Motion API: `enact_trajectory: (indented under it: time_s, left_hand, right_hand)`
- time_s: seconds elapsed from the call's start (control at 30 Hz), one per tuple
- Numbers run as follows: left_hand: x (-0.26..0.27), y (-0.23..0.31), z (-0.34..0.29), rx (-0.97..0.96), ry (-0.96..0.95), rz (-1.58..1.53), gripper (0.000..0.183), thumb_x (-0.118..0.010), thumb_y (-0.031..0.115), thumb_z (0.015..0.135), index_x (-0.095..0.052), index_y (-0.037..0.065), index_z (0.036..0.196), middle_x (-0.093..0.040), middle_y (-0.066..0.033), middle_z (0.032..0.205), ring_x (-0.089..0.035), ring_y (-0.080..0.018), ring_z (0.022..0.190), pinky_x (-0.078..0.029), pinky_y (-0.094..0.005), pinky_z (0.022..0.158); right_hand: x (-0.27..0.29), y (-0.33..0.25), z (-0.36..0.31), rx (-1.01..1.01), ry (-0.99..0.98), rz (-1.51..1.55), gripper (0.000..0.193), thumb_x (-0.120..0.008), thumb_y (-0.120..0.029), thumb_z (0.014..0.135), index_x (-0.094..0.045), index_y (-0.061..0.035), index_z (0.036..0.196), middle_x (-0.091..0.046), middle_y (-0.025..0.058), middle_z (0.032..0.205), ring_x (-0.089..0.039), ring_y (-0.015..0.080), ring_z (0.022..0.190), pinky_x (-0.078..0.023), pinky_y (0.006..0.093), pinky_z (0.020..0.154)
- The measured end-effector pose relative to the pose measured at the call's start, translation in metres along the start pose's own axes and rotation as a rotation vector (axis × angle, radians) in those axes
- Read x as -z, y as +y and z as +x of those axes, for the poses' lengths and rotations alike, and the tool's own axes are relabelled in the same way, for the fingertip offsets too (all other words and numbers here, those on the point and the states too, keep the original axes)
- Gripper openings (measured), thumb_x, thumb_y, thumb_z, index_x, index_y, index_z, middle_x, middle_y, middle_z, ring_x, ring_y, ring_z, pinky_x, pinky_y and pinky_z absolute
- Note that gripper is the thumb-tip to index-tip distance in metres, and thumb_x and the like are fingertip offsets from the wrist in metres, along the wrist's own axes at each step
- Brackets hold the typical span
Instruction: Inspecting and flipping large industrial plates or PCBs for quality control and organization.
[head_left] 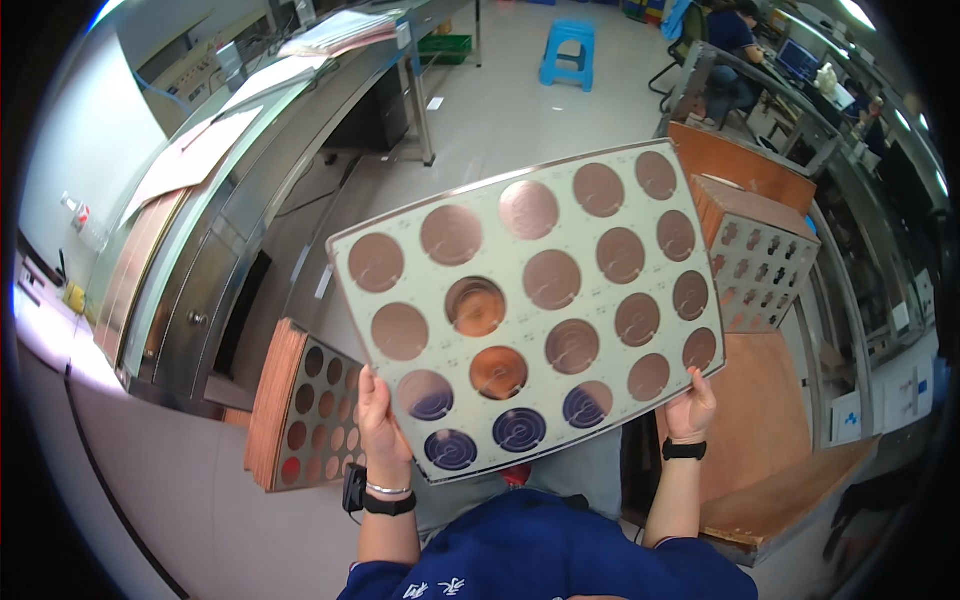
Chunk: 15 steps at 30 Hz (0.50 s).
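Observation:
A large pale panel [540, 330] with rows of round copper-coloured areas is held up in front of my body, tilted with its right side higher. Several of its circles look dark blue or orange. My left hand [381, 415] is closed on the panel's lower left edge, the thumb side showing against it. At the lower right corner, my right hand [690, 408] grips the edge with its fingers bent around it. Parts of the fingers on both hands are hidden behind the panel. I wear dark bands on both wrists.
On the left leans a stack of similar panels [305, 410]. Another stack [755, 255] stands at the right on a wooden-board rack [755, 430]. A long metal workbench [270, 150] with papers runs along the left. A blue stool [568, 55] and a seated person [735, 60] are farther off.

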<state>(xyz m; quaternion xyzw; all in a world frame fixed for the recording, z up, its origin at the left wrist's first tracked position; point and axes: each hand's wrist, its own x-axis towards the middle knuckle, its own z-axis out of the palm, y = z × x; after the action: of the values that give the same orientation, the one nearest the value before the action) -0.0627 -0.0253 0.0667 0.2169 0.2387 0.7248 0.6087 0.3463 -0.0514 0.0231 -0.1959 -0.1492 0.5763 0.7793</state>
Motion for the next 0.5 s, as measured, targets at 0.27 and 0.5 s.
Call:
enact_trajectory:
  time_s: [0.27, 0.5]
  left_hand:
    - [0.009, 0.008, 0.006, -0.062, 0.046, 0.070, 0.025, -0.042, 0.010, 0.095, -0.045, 0.004, 0.120, -0.056, -0.0102, 0.116, -0.056, -0.0192, 0.106, -0.047, -0.0338, 0.091]
    - [0.018, 0.005, 0.005, -0.073, 0.099, 0.115, 0.027, -0.040, 0.010, 0.095, -0.044, 0.004, 0.121, -0.056, -0.0087, 0.117, -0.055, -0.0170, 0.105, -0.046, -0.0329, 0.090]
  right_hand:
    - [-0.026, -0.006, -0.010, -0.050, -0.043, -0.043, 0.050, -0.056, 0.003, 0.081, -0.040, -0.0029, 0.128, -0.054, 0.0111, 0.117, -0.054, 0.0258, 0.110, -0.043, 0.0454, 0.097]
    - [-0.048, -0.008, -0.012, -0.019, -0.127, -0.179, 0.059, -0.063, -0.001, 0.079, -0.036, -0.0044, 0.131, -0.050, 0.0096, 0.121, -0.051, 0.0236, 0.112, -0.041, 0.0407, 0.098]
